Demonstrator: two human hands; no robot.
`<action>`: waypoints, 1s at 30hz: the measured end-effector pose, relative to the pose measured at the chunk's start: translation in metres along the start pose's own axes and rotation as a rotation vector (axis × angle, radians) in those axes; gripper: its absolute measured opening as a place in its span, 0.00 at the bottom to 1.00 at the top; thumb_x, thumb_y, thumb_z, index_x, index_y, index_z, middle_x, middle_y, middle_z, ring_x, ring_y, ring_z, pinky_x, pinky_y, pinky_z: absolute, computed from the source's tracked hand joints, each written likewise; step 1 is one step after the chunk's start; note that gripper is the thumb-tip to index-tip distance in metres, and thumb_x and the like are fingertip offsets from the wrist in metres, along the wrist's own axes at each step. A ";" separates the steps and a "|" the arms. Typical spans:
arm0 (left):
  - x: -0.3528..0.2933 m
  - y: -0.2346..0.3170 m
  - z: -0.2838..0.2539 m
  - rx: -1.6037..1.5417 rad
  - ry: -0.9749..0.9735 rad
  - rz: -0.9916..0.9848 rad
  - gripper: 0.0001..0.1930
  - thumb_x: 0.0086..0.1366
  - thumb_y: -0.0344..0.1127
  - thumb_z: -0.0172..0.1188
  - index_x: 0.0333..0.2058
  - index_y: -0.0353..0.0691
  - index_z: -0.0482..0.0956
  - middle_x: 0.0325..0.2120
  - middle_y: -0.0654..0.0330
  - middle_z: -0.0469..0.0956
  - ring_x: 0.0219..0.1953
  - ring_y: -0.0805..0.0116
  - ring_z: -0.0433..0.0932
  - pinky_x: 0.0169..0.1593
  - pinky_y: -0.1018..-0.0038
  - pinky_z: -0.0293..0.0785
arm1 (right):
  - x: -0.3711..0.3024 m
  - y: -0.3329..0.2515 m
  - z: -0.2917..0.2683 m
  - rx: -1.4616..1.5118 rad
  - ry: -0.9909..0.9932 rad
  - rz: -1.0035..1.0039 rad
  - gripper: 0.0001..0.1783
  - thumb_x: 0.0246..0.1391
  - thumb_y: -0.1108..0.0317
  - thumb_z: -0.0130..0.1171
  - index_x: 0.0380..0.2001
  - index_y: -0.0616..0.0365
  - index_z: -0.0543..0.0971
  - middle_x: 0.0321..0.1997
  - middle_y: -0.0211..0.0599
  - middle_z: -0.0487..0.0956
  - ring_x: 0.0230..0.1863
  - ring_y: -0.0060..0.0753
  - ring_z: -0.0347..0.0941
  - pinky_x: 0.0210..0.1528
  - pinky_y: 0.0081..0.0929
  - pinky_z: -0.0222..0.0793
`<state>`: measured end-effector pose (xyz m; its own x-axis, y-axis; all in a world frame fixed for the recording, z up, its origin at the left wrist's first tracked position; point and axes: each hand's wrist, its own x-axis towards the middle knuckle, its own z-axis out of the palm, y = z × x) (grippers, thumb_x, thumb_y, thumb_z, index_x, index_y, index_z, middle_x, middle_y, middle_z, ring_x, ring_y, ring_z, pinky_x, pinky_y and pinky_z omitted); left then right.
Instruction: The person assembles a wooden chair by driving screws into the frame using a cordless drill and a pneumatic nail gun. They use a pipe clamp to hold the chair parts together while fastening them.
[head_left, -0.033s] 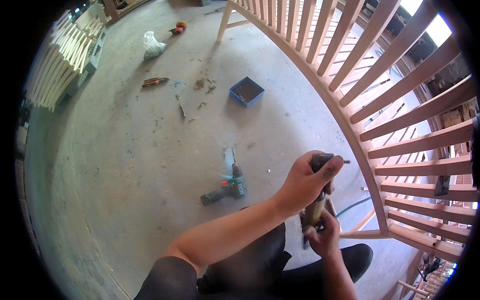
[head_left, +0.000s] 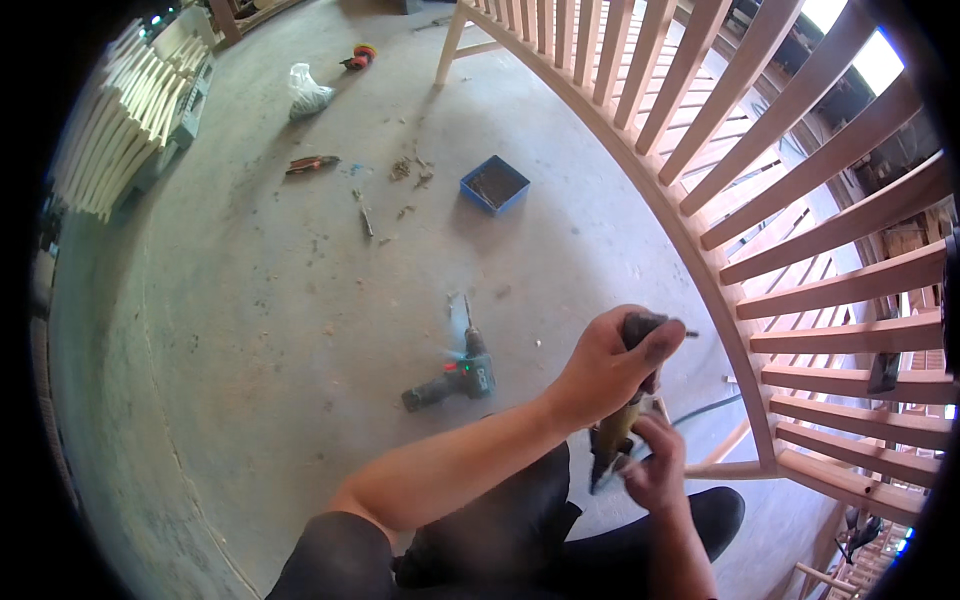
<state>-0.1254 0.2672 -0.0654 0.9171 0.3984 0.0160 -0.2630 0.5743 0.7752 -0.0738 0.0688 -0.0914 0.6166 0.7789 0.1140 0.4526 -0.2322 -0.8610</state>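
Observation:
My left hand (head_left: 610, 365) is closed round the dark upper end of a hand tool with a brass-coloured body (head_left: 613, 428). A short thin tip sticks out past my left fingers towards the wooden frame. Curled round the tool's darker lower part is my right hand (head_left: 655, 468), with thumb and fingers at its side; the exact hold is partly hidden. The tool slants above the floor, beside my bent knees. On the floor to the left lies a cordless drill (head_left: 462, 378) with a long bit fitted.
A curved wooden slatted frame (head_left: 690, 230) stands along the right. A dark green hose (head_left: 712, 407) runs beside it. Further off lie a blue box of small dark pieces (head_left: 497, 187), pliers (head_left: 312, 164), a plastic bag (head_left: 308, 92) and a red-and-black power tool (head_left: 358, 57). Pale wooden strips (head_left: 125, 120) are stacked far left.
The tool's lower end has swung to the left and tilted more. My right hand has shifted its fingers near that end. My left hand has stayed almost in place.

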 end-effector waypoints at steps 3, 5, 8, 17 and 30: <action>-0.005 -0.001 -0.008 0.250 -0.061 0.018 0.15 0.70 0.46 0.64 0.33 0.40 0.76 0.19 0.66 0.73 0.23 0.80 0.73 0.27 0.81 0.70 | 0.033 -0.026 -0.009 0.245 0.116 0.113 0.35 0.68 0.36 0.45 0.33 0.62 0.76 0.26 0.31 0.76 0.24 0.22 0.70 0.26 0.20 0.62; -0.008 0.006 -0.002 0.430 -0.049 0.021 0.15 0.70 0.45 0.64 0.33 0.40 0.76 0.19 0.66 0.73 0.23 0.79 0.74 0.26 0.81 0.70 | 0.056 -0.033 -0.004 0.404 0.123 0.047 0.32 0.72 0.39 0.41 0.28 0.58 0.74 0.21 0.26 0.71 0.21 0.16 0.64 0.22 0.18 0.55; -0.011 0.003 -0.006 0.448 -0.017 0.072 0.15 0.69 0.46 0.64 0.35 0.40 0.77 0.21 0.65 0.74 0.23 0.78 0.74 0.26 0.83 0.70 | 0.067 -0.043 0.017 0.514 0.240 0.149 0.27 0.74 0.47 0.44 0.27 0.58 0.73 0.18 0.22 0.67 0.19 0.12 0.58 0.21 0.16 0.51; -0.016 0.011 -0.006 0.497 0.038 0.089 0.16 0.67 0.47 0.65 0.37 0.38 0.78 0.21 0.65 0.74 0.22 0.79 0.73 0.27 0.83 0.71 | 0.072 -0.054 0.020 0.532 0.260 0.195 0.20 0.73 0.61 0.47 0.25 0.57 0.74 0.18 0.21 0.67 0.20 0.12 0.60 0.21 0.17 0.51; -0.015 0.014 -0.032 -0.004 0.106 0.024 0.13 0.66 0.39 0.67 0.43 0.37 0.81 0.27 0.67 0.78 0.26 0.84 0.73 0.28 0.84 0.70 | 0.114 0.077 0.019 -0.269 -0.076 0.150 0.18 0.64 0.60 0.57 0.29 0.66 0.78 0.23 0.43 0.79 0.27 0.34 0.75 0.33 0.34 0.69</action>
<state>-0.1527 0.2920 -0.0756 0.8736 0.4855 -0.0330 -0.2856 0.5665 0.7730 0.0190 0.1512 -0.1539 0.6437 0.7637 -0.0502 0.5211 -0.4854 -0.7020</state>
